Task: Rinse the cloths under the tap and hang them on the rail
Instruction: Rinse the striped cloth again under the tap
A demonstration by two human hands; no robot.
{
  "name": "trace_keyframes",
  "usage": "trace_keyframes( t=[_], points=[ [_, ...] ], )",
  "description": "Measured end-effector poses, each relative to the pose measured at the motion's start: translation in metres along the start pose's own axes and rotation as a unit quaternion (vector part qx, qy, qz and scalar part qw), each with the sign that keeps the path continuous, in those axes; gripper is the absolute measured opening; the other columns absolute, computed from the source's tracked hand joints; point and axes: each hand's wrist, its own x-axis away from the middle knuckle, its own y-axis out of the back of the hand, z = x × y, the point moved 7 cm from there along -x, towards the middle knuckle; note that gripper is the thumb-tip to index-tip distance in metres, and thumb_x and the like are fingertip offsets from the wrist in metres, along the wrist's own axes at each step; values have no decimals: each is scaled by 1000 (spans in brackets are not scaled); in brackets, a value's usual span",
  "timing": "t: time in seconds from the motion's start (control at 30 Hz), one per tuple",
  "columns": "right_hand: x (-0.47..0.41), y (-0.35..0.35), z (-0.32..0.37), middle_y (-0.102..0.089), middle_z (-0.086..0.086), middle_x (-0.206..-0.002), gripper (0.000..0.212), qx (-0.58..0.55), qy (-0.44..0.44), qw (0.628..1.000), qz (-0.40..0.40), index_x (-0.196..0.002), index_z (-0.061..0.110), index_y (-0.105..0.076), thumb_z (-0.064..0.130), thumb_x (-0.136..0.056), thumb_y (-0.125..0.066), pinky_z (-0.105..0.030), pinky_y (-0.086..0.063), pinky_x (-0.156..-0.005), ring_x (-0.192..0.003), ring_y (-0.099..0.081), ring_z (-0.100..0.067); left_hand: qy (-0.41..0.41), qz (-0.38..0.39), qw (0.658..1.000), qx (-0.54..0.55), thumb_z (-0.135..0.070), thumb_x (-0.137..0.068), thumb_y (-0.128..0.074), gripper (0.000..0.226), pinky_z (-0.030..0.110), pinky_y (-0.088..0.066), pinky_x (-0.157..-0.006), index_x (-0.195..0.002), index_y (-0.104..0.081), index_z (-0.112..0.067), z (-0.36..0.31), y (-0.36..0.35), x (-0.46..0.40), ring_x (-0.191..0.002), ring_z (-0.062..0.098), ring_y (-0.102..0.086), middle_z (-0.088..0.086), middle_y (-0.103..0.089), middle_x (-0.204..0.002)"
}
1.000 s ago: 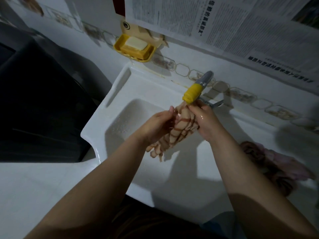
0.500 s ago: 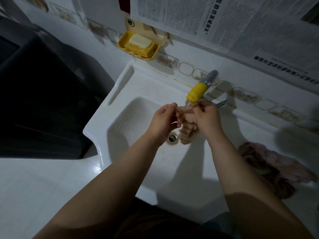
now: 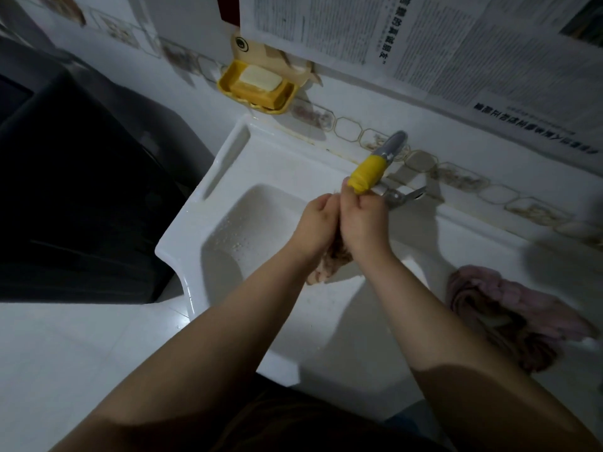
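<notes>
Whereas the cloth (image 3: 329, 261) hung loose a second ago, left hand (image 3: 315, 223) and right hand (image 3: 362, 220) now squeeze it together at frame centre beneath the tap (image 3: 368, 172), suggesting rinsing nears completion.

The sink (image 3: 208, 230) is showing a glossy white glazed surface, smooth, with water droplets beading on the basin wall. The tap (image 3: 393, 145) is looking like dull grey metal, and its spout is wearing a matt yellow rubbery sleeve (image 3: 367, 173). The cloth (image 3: 329, 265) squeezed between the hands is looking soft, nubbly and wet. A second, pinkish cloth (image 3: 509, 308) is lying fuzzy and crumpled on the sink's ledge. The soap dish (image 3: 257, 93) is gleaming as smooth yellow plastic. Matt printed newspaper (image 3: 424, 44) is covering the wall above glossy tiles (image 3: 347, 128).
</notes>
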Motion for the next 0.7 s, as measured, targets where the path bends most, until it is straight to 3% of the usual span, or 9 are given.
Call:
trace_keyframes(
  t=[0.07,0.13,0.2,0.3,0.4,0.47,0.53,0.63,0.7],
  points=[
    [-14,4,-10,-65,-12,-72,28,-2,-31,999,-14,-60,15,-52,22,-88,-53,-38,-48,-67,-70,-58,-28,-3,32,999,-21,-19,-100,-41,28,25,-45,-58,-84,-60,-5,-5,-7,4,-60,12,-50,4,-56,-67],
    [-21,7,-17,-63,0,-62,25,-46,-64,997,-26,-58,21,-57,18,-82,-53,-44,-51,-71,-68,-57,-29,-3,38,999,-18,-20,-99,-43,27,25,-43,-57,-80,-59,-9,-9,-12,4,-57,11,-48,3,-53,-64],
    [-9,1,-6,-59,0,-57,33,-3,-20,999,-26,-57,16,-53,24,-90,-52,-38,-45,-65,-65,-54,-26,9,14,1000,22,-18,-98,-45,27,28,-41,-56,-75,-57,-10,-9,-4,-3,-56,14,-47,3,-52,-61],
    [10,-1,7,-62,-13,-67,41,101,63,992,-40,-66,12,-57,37,-96,-44,-34,-38,-59,-66,-55,-28,51,17,997,64,-16,-98,-43,29,26,-37,-50,-74,-58,-7,0,3,-7,-49,14,-46,2,-53,-54],
    [-11,12,-7,-58,-2,-73,25,52,24,998,-35,-70,17,-56,19,-94,-50,-35,-39,-67,-74,-53,-22,63,86,992,63,-16,-96,-43,24,26,-37,-51,-78,-55,-7,0,-12,3,-51,17,-43,5,-47,-57],
    [-17,13,-8,-59,-5,-77,21,31,22,999,2,-75,18,-55,13,-94,-48,-38,-45,-73,-79,-55,-21,66,102,989,85,-14,-97,-42,21,23,-37,-48,-79,-53,-9,-7,-11,2,-51,17,-42,7,-44,-61],
    [-18,8,-9,-64,-12,-83,17,6,9,999,52,-87,6,-61,19,-93,-50,-37,-49,-76,-81,-61,-26,46,88,992,81,-15,-99,-41,24,25,-39,-50,-79,-53,-8,-15,4,-9,-55,21,-45,12,-47,-68],
    [-15,-5,-17,-69,-7,-73,26,-66,-80,980,172,-78,18,-69,40,-80,-55,-46,-53,-81,-77,-65,-28,-5,81,996,-21,-18,-100,-43,29,26,-37,-51,-74,-51,-9,-29,23,-23,-56,16,-43,9,-46,-67],
    [-12,-7,-19,-69,-3,-72,37,-55,-96,966,234,-76,20,-69,55,-76,-58,-48,-53,-85,-80,-66,-27,-47,95,988,-111,-18,-98,-45,30,25,-37,-54,-75,-53,-1,-35,22,-27,-58,12,-41,1,-45,-64]
  ],
)
